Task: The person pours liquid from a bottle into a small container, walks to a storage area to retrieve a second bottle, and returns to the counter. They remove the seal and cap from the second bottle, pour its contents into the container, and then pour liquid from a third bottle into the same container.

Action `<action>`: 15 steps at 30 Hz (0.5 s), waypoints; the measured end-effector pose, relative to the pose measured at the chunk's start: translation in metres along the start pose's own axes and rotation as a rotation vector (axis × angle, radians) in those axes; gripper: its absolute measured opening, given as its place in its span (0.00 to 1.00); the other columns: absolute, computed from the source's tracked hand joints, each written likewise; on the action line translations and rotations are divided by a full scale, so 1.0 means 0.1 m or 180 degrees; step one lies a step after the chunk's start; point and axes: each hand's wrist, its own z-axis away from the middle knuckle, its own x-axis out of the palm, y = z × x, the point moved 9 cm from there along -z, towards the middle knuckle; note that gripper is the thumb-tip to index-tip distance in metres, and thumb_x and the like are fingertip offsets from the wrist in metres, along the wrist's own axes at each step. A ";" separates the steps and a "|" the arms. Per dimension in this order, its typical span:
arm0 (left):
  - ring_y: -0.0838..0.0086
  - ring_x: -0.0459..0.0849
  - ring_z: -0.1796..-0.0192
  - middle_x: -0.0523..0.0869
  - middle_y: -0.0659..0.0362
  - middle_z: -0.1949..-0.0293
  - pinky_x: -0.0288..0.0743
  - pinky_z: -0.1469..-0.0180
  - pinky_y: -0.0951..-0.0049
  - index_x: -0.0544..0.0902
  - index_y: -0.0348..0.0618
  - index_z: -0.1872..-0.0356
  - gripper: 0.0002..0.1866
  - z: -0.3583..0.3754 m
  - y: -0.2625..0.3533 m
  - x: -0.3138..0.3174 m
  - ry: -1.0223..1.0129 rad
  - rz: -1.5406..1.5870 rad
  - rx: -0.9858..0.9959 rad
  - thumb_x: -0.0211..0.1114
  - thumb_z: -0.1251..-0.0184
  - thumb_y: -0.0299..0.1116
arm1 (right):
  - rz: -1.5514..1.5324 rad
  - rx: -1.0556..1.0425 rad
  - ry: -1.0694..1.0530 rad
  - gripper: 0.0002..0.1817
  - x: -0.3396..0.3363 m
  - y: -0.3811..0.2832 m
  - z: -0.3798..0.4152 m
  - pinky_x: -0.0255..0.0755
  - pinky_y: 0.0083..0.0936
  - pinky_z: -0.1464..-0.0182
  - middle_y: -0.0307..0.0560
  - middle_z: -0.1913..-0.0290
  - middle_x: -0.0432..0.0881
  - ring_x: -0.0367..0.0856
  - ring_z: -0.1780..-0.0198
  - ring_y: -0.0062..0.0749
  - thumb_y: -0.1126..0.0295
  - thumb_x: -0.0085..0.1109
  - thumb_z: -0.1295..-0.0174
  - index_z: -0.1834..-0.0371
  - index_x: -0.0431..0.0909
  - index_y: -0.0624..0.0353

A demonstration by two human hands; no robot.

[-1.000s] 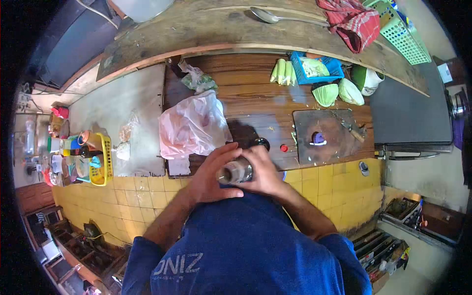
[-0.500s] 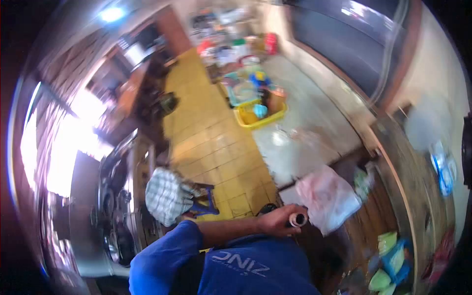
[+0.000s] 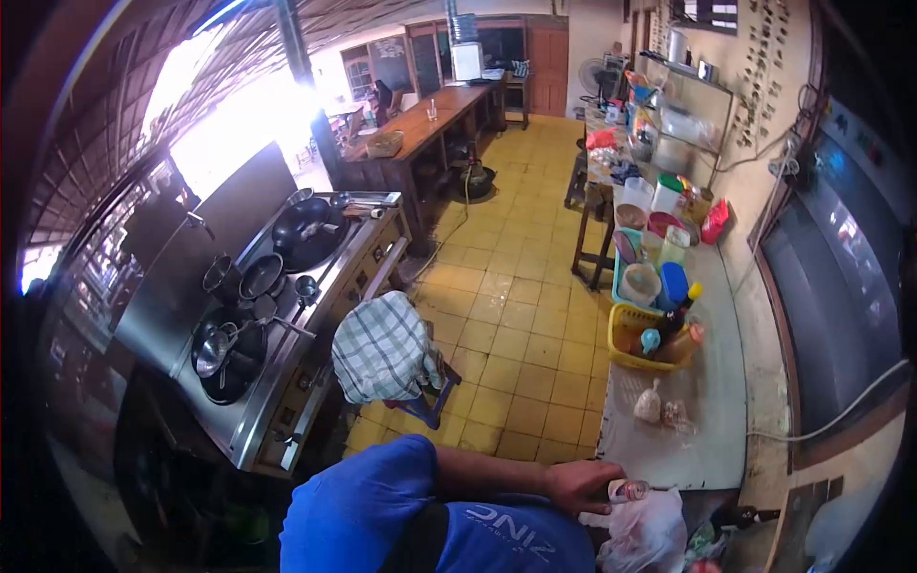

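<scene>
- Clamping a small labelled bottle [image 3: 628, 492] in the left hand [image 3: 583, 485], with fingers curled against its side.
- Held low in the view, just above a pale plastic bag [image 3: 645, 535]; cannot tell whether touching it.
- Cannot tell how the right hand stands, being outside the view.
- Reaching across from a blue shirt [image 3: 363, 506] with a bare forearm [image 3: 492, 473].
- Seen just right of the plastic bag: a dark bottle [image 3: 740, 517].
- Set on the white counter [image 3: 659, 458] beyond: two small bags [image 3: 649, 404] close together, then a yellow basket [image 3: 638, 359] with bottles in it.
- Draped over a low stool [image 3: 437, 406], well apart from the hand: a checked cloth [image 3: 384, 346].
- Standing to the left, across the yellow tiled floor [image 3: 497, 306]: a metal stove [image 3: 224, 420] carrying woks [image 3: 310, 239] and smaller pans [image 3: 260, 277].
- Running along farther back: a long wooden counter [image 3: 449, 110].
</scene>
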 end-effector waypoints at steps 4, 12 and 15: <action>0.47 0.76 0.49 0.76 0.46 0.54 0.72 0.47 0.54 0.71 0.38 0.46 0.27 -0.09 0.06 -0.10 -0.0135 -0.0080 0.0028 0.69 0.40 0.43 | -0.1031 -0.1074 -0.1014 0.12 1.11 -1.36 -0.15 0.78 0.28 0.54 0.54 0.54 0.82 0.82 0.55 0.38 0.79 0.69 0.42 0.58 0.77 0.66; 0.47 0.77 0.50 0.77 0.46 0.56 0.73 0.48 0.52 0.72 0.38 0.49 0.25 -0.20 0.07 -0.13 -0.0431 -0.0275 0.0347 0.68 0.43 0.42 | -0.0296 -0.2001 -0.1969 0.11 1.61 -1.92 -0.04 0.78 0.35 0.52 0.50 0.49 0.82 0.83 0.55 0.46 0.71 0.68 0.39 0.55 0.78 0.56; 0.47 0.78 0.50 0.79 0.47 0.57 0.74 0.49 0.53 0.75 0.41 0.50 0.23 -0.27 0.01 0.00 -0.0899 -0.0551 0.0161 0.69 0.43 0.42 | 0.0453 -0.1947 -0.2484 0.12 1.65 -1.83 -0.09 0.76 0.38 0.52 0.51 0.55 0.81 0.81 0.55 0.48 0.75 0.66 0.49 0.59 0.82 0.58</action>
